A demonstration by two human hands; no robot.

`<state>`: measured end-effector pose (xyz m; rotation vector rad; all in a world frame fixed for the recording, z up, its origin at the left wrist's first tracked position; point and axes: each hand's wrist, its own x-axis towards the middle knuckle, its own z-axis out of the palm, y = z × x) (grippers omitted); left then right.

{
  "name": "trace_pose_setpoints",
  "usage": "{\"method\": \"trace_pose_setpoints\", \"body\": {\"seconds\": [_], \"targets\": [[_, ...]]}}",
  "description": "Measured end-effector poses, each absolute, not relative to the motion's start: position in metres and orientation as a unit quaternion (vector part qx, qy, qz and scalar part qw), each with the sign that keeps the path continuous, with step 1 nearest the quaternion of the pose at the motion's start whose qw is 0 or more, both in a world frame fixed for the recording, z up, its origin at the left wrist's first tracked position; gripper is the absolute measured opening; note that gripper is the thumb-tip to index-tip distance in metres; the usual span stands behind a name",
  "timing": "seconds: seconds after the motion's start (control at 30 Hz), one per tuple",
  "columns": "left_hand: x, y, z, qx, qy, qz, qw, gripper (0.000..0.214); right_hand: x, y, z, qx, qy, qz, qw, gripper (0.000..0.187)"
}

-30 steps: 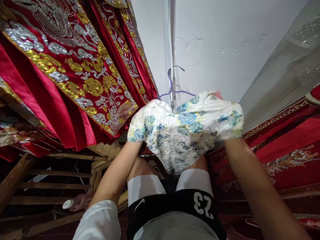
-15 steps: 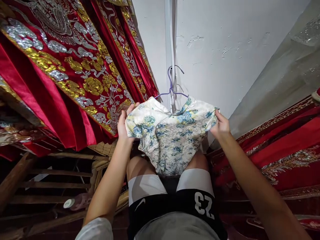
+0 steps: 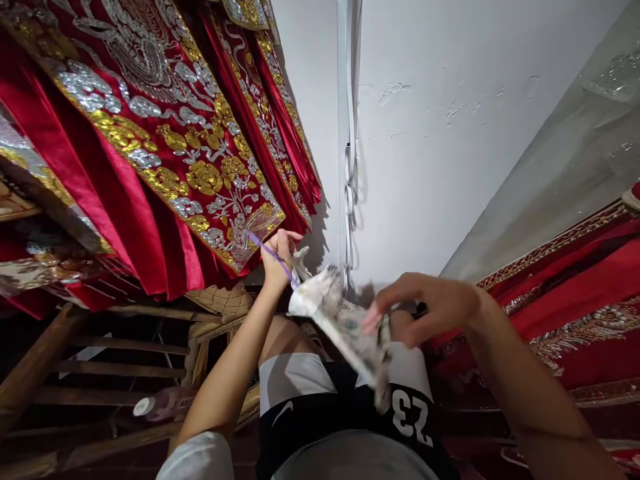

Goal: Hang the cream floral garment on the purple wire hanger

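Note:
My left hand (image 3: 280, 257) is closed around a purple clothes hanger (image 3: 273, 253), part of which sticks out past my fingers. From it hangs a white floral blouse (image 3: 345, 320), tipped sideways over my lap and smeared by motion. Its blue and yellow print is hard to make out now. My right hand (image 3: 425, 307) is beside the blouse on the right, thumb and fingers apart and blurred. A fingertip overlaps the cloth, but I cannot tell whether it touches.
Red garments with gold and silver sequins (image 3: 205, 177) hang at the left. A wooden slatted chair (image 3: 120, 370) and a pinkish bottle (image 3: 160, 403) are below them. White cables (image 3: 350, 180) run down the wall (image 3: 410, 173). More red embroidered cloth (image 3: 575, 293) is on the right.
The blouse has turned from spread out facing me to tilted sideways and lower. My right hand has let go of its sleeve, while my left hand has shifted from the other sleeve to the hanger.

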<state>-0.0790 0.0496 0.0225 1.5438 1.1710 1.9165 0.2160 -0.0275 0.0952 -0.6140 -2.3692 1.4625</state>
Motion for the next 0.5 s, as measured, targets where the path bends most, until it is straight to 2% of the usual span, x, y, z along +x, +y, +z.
{"method": "trace_pose_setpoints", "body": {"seconds": [0.03,0.07,0.13,0.2,0.27,0.4,0.5], "targets": [[-0.072,0.048,0.019,0.533,0.404,0.713,0.213,0.064,0.213,-0.029,0.09,-0.213,-0.854,0.459,0.123,0.055],[-0.064,0.046,0.018,0.507,0.382,0.735,0.238,0.069,0.209,-0.028,0.083,-0.246,-0.875,0.392,0.146,0.056],[-0.046,0.042,0.024,0.433,0.318,0.766,0.354,0.074,0.197,-0.018,0.064,-0.312,-0.893,0.24,0.219,0.076],[-0.027,0.036,0.037,0.358,0.249,0.745,0.504,0.071,0.184,-0.005,0.04,-0.324,-0.899,0.11,0.272,0.097],[-0.01,0.029,0.049,0.323,0.204,0.696,0.608,0.062,0.173,0.006,0.018,-0.307,-0.9,0.023,0.309,0.103],[-0.003,0.022,0.052,0.382,0.181,0.612,0.668,0.016,0.174,0.011,-0.004,-0.341,-0.877,-0.036,0.338,0.089],[-0.024,0.028,0.03,0.393,0.217,0.575,0.684,0.035,0.198,0.008,0.002,-0.432,-0.825,-0.051,0.362,0.08]]}}
